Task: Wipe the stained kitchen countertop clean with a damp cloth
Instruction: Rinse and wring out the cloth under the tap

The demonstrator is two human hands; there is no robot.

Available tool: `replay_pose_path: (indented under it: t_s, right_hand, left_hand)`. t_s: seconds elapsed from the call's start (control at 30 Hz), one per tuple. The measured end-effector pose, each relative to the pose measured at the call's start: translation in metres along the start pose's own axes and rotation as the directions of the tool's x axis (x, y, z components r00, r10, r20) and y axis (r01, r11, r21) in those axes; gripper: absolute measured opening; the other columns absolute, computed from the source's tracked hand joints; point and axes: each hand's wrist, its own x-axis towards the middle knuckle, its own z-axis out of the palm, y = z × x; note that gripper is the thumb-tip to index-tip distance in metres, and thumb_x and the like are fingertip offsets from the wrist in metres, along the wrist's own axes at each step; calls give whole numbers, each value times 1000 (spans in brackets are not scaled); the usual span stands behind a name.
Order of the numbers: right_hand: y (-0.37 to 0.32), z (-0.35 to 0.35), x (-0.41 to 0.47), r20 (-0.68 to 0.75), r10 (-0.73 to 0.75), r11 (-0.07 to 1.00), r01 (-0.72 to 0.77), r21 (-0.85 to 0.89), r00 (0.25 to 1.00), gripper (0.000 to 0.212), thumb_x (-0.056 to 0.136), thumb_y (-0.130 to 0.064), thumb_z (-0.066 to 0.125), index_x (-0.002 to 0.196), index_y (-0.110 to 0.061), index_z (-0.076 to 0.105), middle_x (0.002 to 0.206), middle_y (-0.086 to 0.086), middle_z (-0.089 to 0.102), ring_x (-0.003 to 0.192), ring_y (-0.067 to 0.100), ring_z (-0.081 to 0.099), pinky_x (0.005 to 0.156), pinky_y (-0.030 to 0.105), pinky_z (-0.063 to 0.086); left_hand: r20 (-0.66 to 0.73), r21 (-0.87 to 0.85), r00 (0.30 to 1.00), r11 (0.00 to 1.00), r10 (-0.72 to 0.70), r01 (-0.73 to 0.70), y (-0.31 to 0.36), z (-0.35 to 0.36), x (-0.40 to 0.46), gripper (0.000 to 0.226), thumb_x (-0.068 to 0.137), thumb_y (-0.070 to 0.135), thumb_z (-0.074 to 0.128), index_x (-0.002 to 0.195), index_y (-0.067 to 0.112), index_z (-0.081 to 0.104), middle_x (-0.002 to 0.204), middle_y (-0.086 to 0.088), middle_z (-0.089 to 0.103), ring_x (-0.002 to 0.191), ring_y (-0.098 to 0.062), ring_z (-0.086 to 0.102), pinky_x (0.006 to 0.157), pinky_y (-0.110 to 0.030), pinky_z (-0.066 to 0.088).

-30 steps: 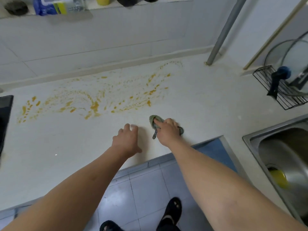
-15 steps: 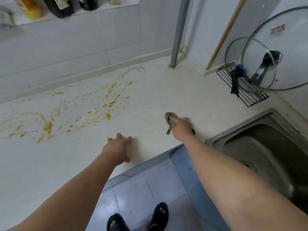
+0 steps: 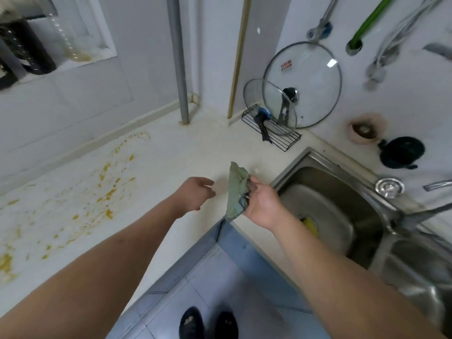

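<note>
Now lifted off white stone countertop (image 3: 171, 155): green woven cloth (image 3: 236, 192) pinched in my right hand (image 3: 263, 204), swinging toward steel sink (image 3: 325, 204). Left hand (image 3: 195, 194) hovers, fingers loose, empty. Yellow stains (image 3: 107, 192) untouched; wetting cloth probably first.

I see both forearms bare, no sleeves reaching the left hand (image 3: 195, 193) or right hand (image 3: 263, 204). On the feet I see dark black slippers (image 3: 208, 322).

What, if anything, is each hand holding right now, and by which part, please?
The right hand grips the green cloth by its right edge; the left hand holds nothing.
</note>
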Motion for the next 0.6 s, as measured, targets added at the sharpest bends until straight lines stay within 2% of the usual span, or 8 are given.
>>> replay_pose_path:
  t_s: [0.07,0.17,0.27,0.33,0.37,0.47,0.53,0.6]
  right_hand:
    - [-18,-14,-13,-21,-20,997,22,70,1000,43,107,-20,28,134,-17,61,124,15,72,105,30,72,88,45,57]
    - [-42,-41,-34,3,-52,990,51,133,999,50,105,-25,23,139,-9,56,123,22,70,104,38,73,74,50,61]
    - [-62,-77,-60,101,-119,977,98,191,988,53,103,-33,31,130,-3,64,124,23,69,111,40,70,82,52,60]
    - [-74,-102,-78,29,-143,976,136,168,989,56,104,-46,40,132,-4,64,131,22,66,118,38,66,90,50,57]
    - [-80,-118,-86,-13,-182,977,183,108,983,55,104,-47,45,133,-5,65,134,22,65,121,36,65,94,49,55]
    - [-93,-158,-101,-202,-288,956,270,-115,936,33,95,-21,66,121,-2,70,122,19,72,110,32,71,82,41,60]
    - [-104,-194,-111,-343,-340,939,294,-180,875,26,92,-10,70,115,1,69,110,16,76,101,30,75,77,39,61]
    - [-112,-223,-115,-413,-375,922,286,-262,830,25,90,-11,72,112,1,68,108,15,76,99,30,74,80,42,61]
  left_hand:
    - [130,-160,991,987,27,-6,33,21,8,47,93,15,69,139,16,60,121,-4,72,108,-20,69,86,-42,57]
    - [343,-270,933,963,106,-10,78,56,17,36,97,14,61,133,19,64,126,-3,72,114,-23,69,94,-46,57]
    - [436,-291,883,956,175,-45,116,98,21,24,97,10,63,119,13,72,106,-9,77,97,-24,72,91,-45,60]
    - [448,-224,874,970,190,-97,135,127,22,21,95,8,66,115,9,72,89,-1,78,79,-15,74,78,-37,63]
    - [460,-192,867,975,190,-112,145,145,22,22,95,8,66,116,7,71,86,0,77,74,-13,73,77,-36,62]
    - [464,-160,867,980,182,-120,166,189,24,14,95,7,64,107,8,71,95,-9,75,86,-23,70,92,-46,60]
    - [466,-141,866,982,181,-130,180,224,25,8,95,10,64,97,14,70,85,-4,71,75,-18,67,82,-41,60]
    - [460,-134,869,982,183,-136,189,251,28,7,93,11,65,96,16,69,81,0,71,68,-13,67,69,-34,58]
